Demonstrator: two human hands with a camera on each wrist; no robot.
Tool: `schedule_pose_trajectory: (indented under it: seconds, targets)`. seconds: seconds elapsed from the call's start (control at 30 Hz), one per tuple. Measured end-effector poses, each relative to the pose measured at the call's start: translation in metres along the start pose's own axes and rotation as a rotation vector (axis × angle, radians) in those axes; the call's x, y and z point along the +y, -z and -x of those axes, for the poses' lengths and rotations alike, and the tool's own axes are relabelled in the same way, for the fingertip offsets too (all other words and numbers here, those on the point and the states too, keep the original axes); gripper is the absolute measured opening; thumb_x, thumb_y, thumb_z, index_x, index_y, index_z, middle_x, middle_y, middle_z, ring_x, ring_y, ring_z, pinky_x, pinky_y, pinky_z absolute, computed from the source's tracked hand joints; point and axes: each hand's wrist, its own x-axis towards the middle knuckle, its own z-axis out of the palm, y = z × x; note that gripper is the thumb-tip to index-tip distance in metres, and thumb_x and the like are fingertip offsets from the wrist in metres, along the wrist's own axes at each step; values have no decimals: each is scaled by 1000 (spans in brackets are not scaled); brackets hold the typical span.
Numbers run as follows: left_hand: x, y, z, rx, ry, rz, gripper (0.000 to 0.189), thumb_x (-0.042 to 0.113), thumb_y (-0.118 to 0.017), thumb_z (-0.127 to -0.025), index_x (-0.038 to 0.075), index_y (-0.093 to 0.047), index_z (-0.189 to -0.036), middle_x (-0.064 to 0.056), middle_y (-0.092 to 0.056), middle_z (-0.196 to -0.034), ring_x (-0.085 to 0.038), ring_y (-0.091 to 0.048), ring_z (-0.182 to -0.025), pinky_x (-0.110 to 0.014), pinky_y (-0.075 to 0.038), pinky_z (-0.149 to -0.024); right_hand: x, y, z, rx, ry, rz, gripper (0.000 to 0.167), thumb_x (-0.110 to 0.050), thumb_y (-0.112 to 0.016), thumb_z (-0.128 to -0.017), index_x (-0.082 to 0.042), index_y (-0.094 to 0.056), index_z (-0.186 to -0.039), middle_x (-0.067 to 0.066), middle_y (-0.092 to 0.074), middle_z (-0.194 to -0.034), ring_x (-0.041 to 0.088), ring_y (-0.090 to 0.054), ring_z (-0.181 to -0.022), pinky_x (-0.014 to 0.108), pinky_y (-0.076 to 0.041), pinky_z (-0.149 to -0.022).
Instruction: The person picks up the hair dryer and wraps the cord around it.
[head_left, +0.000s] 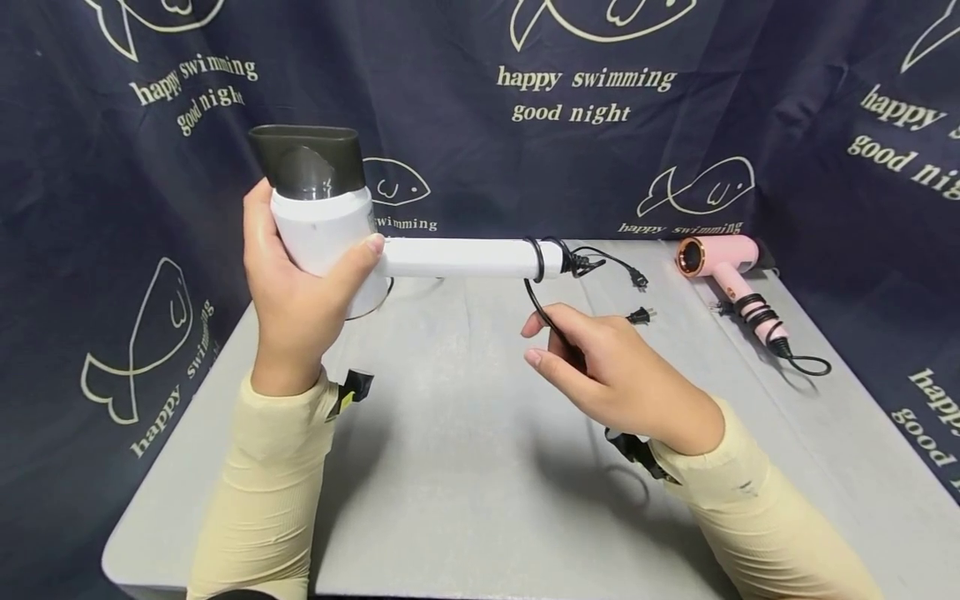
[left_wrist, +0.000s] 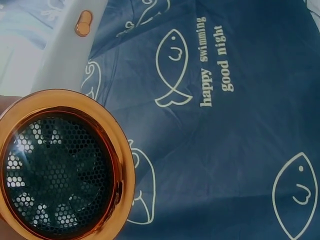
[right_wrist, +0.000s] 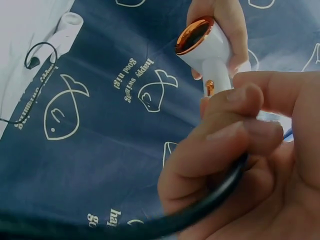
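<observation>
My left hand [head_left: 292, 300] grips the barrel of a white hair dryer [head_left: 465, 258] above the table, thumb across its front. The dark nozzle [head_left: 309, 162] points up, and the handle extends sideways to the right. The left wrist view shows the copper-rimmed intake grille [left_wrist: 57, 175] and a copper switch [left_wrist: 84, 23]. Black cord [head_left: 534, 258] is looped round the handle's end. Below that end, my right hand [head_left: 626, 371] holds a hanging length of the cord; the right wrist view shows the cord [right_wrist: 190, 212] running into its curled fingers.
A pink hair dryer [head_left: 731, 254] lies at the table's right rear, its cord wound round the handle. Two black plugs [head_left: 638, 278] [head_left: 642, 315] show beyond my right hand. Dark blue cloth [head_left: 570, 175] printed with fish surrounds the grey table [head_left: 450, 467].
</observation>
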Motion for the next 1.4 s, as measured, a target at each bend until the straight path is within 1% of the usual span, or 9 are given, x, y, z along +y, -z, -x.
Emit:
schedule_pose_trajectory:
  seconds: [0.17,0.3,0.37,0.53,0.6,0.7,0.9,1.17,1.4]
  targets:
    - [-10,-2,-1,9,-5,-28,69,8,-85,-71,6,-56,-134,0,-63,-119,-24,-62,-102,-31,-50,-86,-3,4,3,-11,-16,24,22,-22,-66,-101,-23,-59,-121,-18,-43,-65,-2,-39,-49,19,-40,-53]
    - [-12,-1,-1,0,-19,-91,72,9,-85,-71,8,-56,-137,3,-63,-119,-21,-61,-101,-29,-49,-85,-5,5,3,-7,-13,41,24,-22,-66,-101,-22,-60,-124,-17,-42,-65,-2,-38,-50,19,-39,-53]
    - [-9,0,0,-24,-23,-123,73,8,-85,-72,7,-55,-138,0,-64,-120,-21,-61,-100,-29,-49,-83,-5,6,3,11,-8,59,21,-22,-64,-102,-22,-62,-123,-17,-41,-65,-2,-38,-51,18,-38,-53]
    - [-4,-1,3,-83,17,-194,74,5,-84,-71,12,-57,-139,-7,-68,-118,-18,-62,-94,-29,-49,-78,-1,10,4,97,48,109,15,-16,-63,-102,-20,-70,-114,-16,-46,-68,-1,-39,-55,15,-36,-53]
    - [-3,-1,3,-101,37,-212,74,5,-84,-70,14,-58,-139,-7,-69,-114,-17,-62,-92,-28,-49,-77,1,12,4,130,72,119,14,-13,-64,-101,-19,-72,-110,-15,-47,-68,-1,-39,-56,14,-34,-53]
    - [-3,0,4,-147,37,-242,76,4,-85,-69,13,-58,-140,-8,-69,-110,-16,-61,-89,-28,-48,-75,4,14,3,160,100,128,13,-11,-66,-98,-18,-74,-106,-15,-46,-67,-1,-38,-55,14,-31,-51]
    - [-4,0,5,-228,33,-269,79,2,-85,-69,9,-56,-142,-9,-68,-112,-15,-61,-87,-27,-48,-75,8,19,1,173,131,146,11,-12,-71,-95,-22,-75,-98,-19,-49,-67,-3,-41,-56,13,-32,-53]
    - [-1,2,7,-247,-7,-296,80,5,-87,-67,7,-57,-141,-10,-68,-113,-16,-62,-89,-26,-48,-77,13,23,-1,215,186,159,13,-12,-80,-88,-21,-77,-98,-18,-50,-68,-1,-41,-57,14,-32,-55]
    - [4,5,3,-268,-73,-240,79,8,-88,-63,5,-62,-138,-10,-71,-116,-17,-62,-91,-25,-48,-78,16,25,-2,220,217,159,17,-12,-85,-84,-20,-76,-96,-17,-52,-72,-1,-47,-65,14,-36,-62]
